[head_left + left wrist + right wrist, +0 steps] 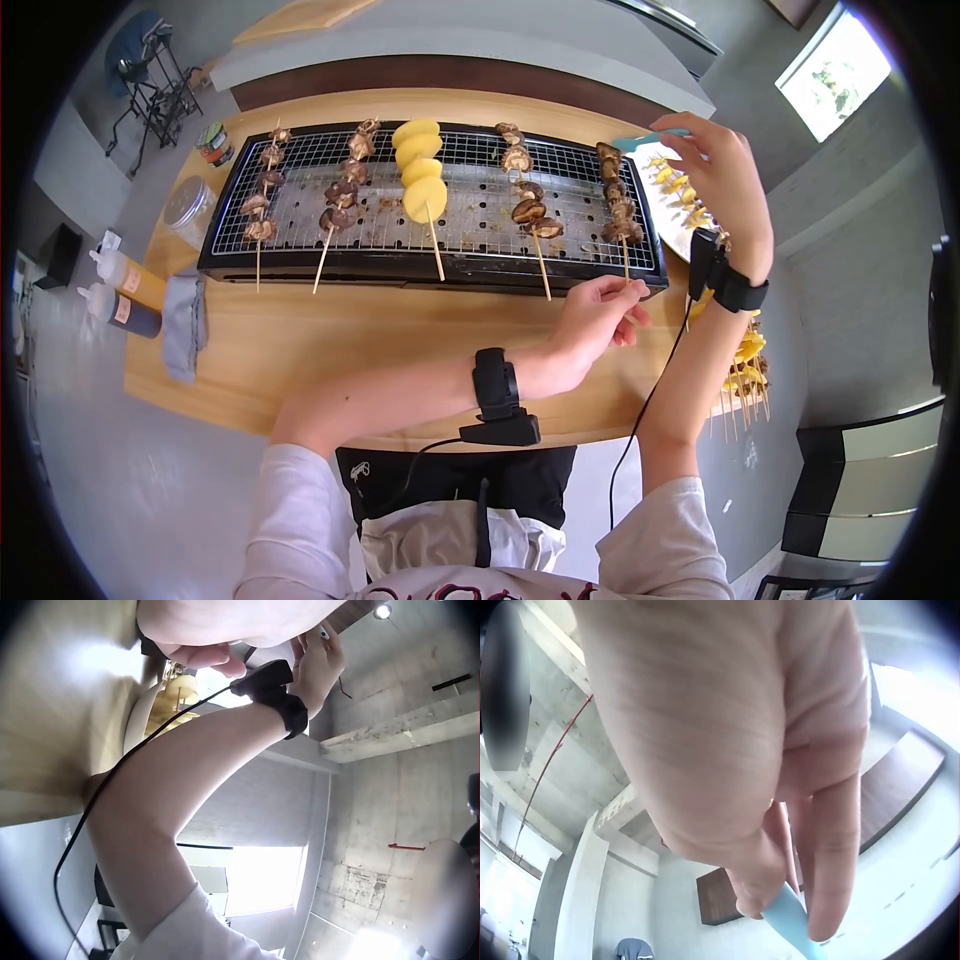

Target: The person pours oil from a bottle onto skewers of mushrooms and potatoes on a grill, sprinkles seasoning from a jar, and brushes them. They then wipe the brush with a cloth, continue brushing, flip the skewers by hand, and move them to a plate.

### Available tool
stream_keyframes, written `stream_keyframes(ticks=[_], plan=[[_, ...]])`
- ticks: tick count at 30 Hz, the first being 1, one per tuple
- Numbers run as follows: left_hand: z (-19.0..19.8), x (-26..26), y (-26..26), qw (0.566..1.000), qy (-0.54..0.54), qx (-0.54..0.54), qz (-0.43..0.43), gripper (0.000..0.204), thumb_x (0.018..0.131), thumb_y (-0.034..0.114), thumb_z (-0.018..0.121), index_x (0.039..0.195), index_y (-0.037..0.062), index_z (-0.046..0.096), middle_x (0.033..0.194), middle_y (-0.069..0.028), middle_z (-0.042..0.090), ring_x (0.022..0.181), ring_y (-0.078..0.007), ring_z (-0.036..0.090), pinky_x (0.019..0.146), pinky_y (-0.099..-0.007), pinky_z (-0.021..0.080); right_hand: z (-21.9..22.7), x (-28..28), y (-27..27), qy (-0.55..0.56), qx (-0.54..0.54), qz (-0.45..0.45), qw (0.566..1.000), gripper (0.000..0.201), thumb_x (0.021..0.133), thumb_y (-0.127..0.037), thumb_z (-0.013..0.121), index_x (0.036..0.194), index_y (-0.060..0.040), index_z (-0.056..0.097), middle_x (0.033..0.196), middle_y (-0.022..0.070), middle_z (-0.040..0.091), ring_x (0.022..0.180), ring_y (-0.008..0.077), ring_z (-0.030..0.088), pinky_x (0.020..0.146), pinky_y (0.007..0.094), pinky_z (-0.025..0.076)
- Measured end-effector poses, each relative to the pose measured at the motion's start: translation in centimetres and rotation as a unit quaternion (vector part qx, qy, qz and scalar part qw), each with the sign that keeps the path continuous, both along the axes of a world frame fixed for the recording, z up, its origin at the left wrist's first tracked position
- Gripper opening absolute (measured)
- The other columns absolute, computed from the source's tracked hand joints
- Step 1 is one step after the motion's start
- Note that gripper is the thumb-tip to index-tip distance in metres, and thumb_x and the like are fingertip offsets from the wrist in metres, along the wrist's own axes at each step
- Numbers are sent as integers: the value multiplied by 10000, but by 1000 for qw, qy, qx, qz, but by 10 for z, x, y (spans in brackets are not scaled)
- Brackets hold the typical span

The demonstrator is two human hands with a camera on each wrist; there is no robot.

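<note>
In the head view my left hand [592,328] pinches the bare stick end of the rightmost mushroom skewer [617,200], which lies on the grill [300,262]. My right hand [722,180], raised over the grill's right end, grips a light blue tool [650,139] whose tip is at the skewer's far end. The same blue handle [789,919] shows between thumb and fingers of the right hand [727,750] in the right wrist view. Further left on the grill lie a yellow slice skewer [424,175] and several mushroom skewers [530,200].
A white plate [676,238] with yellow skewers stands right of the grill, and more skewers [748,365] lie at the table's right edge. On the left are a jar [190,205], a can [214,145], two sauce bottles [125,308] and a grey cloth [184,325].
</note>
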State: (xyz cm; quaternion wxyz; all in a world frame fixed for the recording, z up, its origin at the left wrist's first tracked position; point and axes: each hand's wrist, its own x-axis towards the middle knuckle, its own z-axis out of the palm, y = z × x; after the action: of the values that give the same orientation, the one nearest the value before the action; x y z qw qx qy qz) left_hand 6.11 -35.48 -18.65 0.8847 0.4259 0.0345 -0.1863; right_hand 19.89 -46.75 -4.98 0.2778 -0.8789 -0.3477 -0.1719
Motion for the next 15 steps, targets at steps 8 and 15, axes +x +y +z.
stream_keyframes(ticks=[8, 15], plan=[[-6, -1, -3, 1000, 13, -15, -7, 270, 994, 329, 544, 1053, 79, 625, 789, -8, 609, 587, -49, 488, 578, -207, 397, 29, -62, -2, 105, -46, 6, 993, 108, 882, -6, 602, 971, 11, 661, 723, 102, 649, 674, 128, 659, 611, 254, 510], [-3, -1, -3, 1000, 19, 5, -7, 295, 1008, 340, 514, 1071, 72, 618, 778, -2, 583, 590, -48, 470, 592, -217, 401, 37, -85, -2, 68, -42, -32, 996, 119, 866, -8, 609, 971, 10, 660, 757, 115, 670, 651, 138, 649, 576, 264, 480]])
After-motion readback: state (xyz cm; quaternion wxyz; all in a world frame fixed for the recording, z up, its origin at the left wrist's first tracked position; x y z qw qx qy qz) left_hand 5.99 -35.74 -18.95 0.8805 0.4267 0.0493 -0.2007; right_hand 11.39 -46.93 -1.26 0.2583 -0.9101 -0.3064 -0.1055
